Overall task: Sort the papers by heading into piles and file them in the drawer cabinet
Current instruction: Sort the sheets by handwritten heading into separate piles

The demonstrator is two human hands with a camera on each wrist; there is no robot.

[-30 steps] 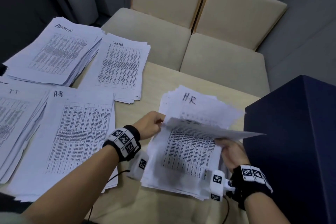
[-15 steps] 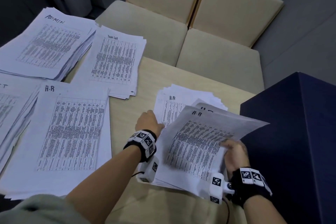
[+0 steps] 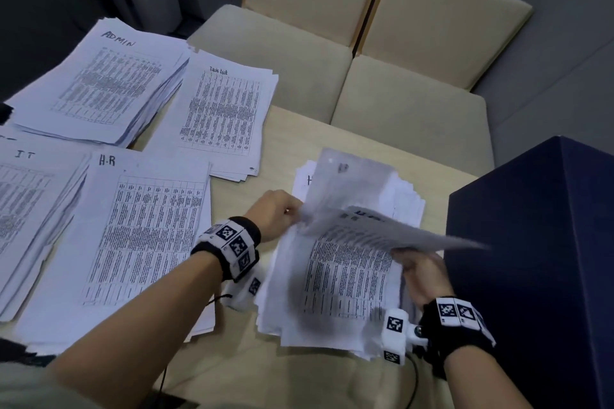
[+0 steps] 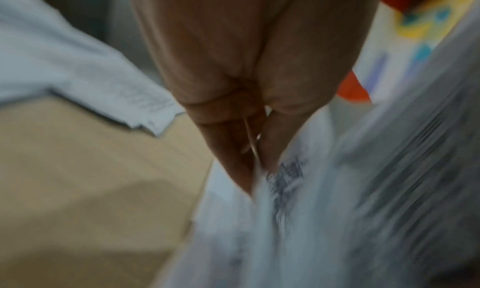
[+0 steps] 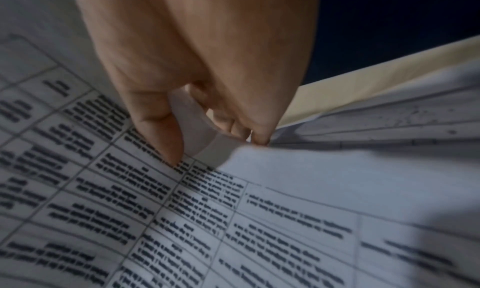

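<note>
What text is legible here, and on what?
"ADMIN": handwritten, top of the far-left pile.
"Task List": top of the pile beside it.
"IT": top of the near-left pile.
"H-R": top of the large near pile.
Unsorted stack: heading hidden or motion-blurred, unreadable.
Table print on all sheets: too small or blurred.
Wrist bands: square code markers, no words.

Lifted white printed sheet (image 3: 382,232) smeared by motion, heading unreadable, white IT-headed paper pile (image 3: 23,209) cut off at nine o'clock, dark blue box-shaped cabinet (image 3: 538,259) cropped at three o'clock, left wrist view blurred throughout, table print illegible
</note>
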